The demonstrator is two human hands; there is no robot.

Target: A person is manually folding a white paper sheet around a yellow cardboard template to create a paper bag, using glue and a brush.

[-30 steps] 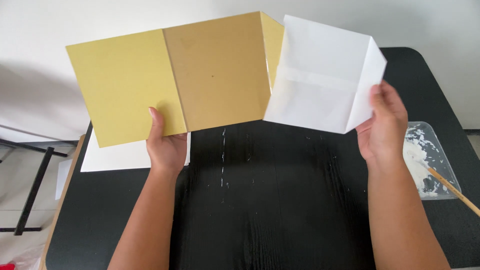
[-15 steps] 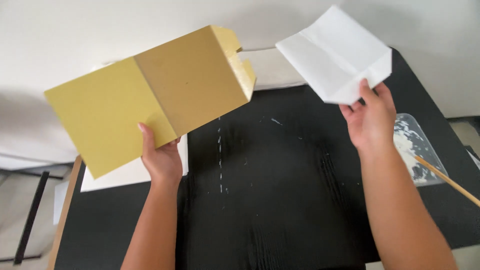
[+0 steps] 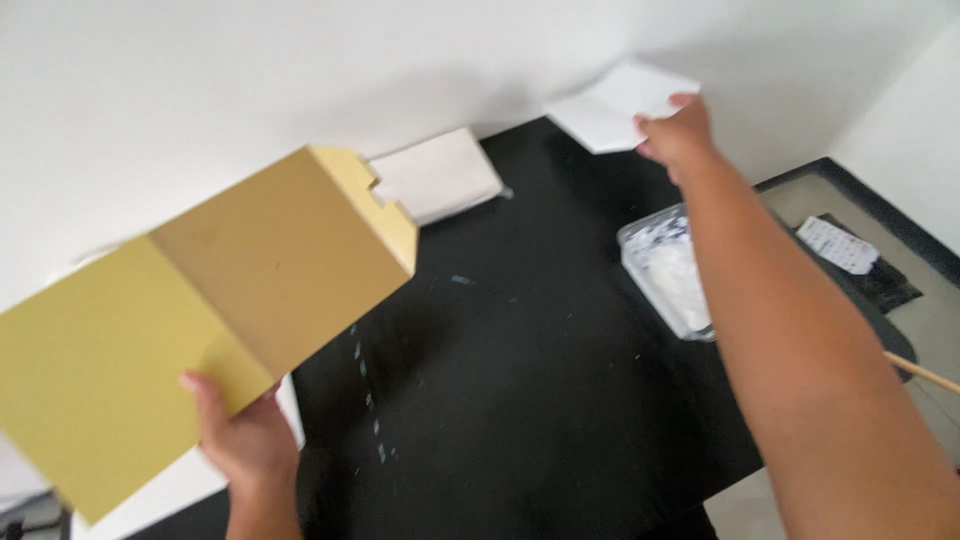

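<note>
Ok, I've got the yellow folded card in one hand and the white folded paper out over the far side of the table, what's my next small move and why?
Probably lower the white folded paper onto the black table near the white stack. Your right hand holds it in the air at the far edge, arm fully stretched, while your left hand grips the yellow folded card. Setting it down frees a hand.

Mustard-yellow card [image 3: 200,330], white folded sheet [image 3: 615,108] — black tabletop [image 3: 520,380], white flecks.

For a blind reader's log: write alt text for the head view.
The left hand holds up a folded yellow card sheet while the right hand reaches a folded white paper toward the far edge of a black table. A clear tray holding white paste sits at right.
</note>
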